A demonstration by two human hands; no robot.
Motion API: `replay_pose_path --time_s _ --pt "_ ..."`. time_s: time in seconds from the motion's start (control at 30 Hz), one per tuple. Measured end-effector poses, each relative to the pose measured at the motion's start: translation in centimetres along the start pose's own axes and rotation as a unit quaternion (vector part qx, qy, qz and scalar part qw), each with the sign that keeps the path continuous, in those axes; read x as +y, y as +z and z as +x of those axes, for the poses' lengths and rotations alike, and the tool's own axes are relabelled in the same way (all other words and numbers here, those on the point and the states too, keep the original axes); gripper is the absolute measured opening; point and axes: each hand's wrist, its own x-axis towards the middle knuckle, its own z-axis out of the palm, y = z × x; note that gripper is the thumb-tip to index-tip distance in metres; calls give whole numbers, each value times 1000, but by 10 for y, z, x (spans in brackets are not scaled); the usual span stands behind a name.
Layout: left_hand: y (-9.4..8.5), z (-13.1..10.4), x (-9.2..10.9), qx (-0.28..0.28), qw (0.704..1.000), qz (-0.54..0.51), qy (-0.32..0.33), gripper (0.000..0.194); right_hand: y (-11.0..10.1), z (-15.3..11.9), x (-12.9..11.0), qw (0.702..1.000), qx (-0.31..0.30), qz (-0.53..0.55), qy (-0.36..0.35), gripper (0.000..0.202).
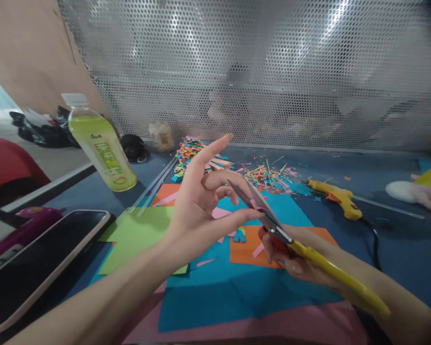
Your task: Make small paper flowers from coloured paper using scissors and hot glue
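Note:
Scissors point(280, 235) with a yellow and red handle are gripped by my right hand point(290, 256), their blades parted and pointing up and left. Between the blades lies a small pink paper piece point(257, 206). My left hand point(208, 201) pinches this piece between thumb and a bent finger, with the index finger stretched upward. Under the hands are blue paper point(215, 292), orange paper point(244, 249) and green paper point(143, 225). A small blue fringed paper piece point(239, 235) rests near the orange sheet, beside pink scraps.
Cut paper bits point(269, 175) are heaped toward the perforated metal panel point(258, 57). A yellow glue gun point(337, 196) with a black cord lies at the right. At the left are a drink bottle point(102, 146), a phone point(39, 268) and a purple tool point(25, 230).

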Motion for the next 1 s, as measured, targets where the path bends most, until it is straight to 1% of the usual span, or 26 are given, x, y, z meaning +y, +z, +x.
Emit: replay_pose_path --time_s 0.1,0.23,0.33,0.47,0.6,0.73,0.9,0.93,1.0 --pt "1 -1 1 1 1000 9 4 73 2 1 0 1000 14 17 -22 32" --pt "0 -1 2 -3 1000 13 -2 72 0 5 10 998 21 50 -36 34" --pt "-1 -1 3 -9 1000 16 -7 72 -1 4 13 998 11 40 -55 34" --pt "-2 -1 4 -10 1000 28 -10 71 -1 3 11 997 21 7 -71 37" --pt "-2 -1 5 -10 999 53 -1 68 -2 3 12 996 1 -25 -80 36" --pt "-2 -1 6 -8 998 60 2 66 -1 5 10 997 14 -13 -68 38" --pt "-1 0 7 -3 999 41 -10 73 4 4 4 998 4 58 -4 30" --pt "0 0 8 -3 999 35 -11 74 4 4 3 998 5 64 1 30" --pt "0 0 8 -4 1000 23 -14 75 4 3 4 999 4 51 -13 32"
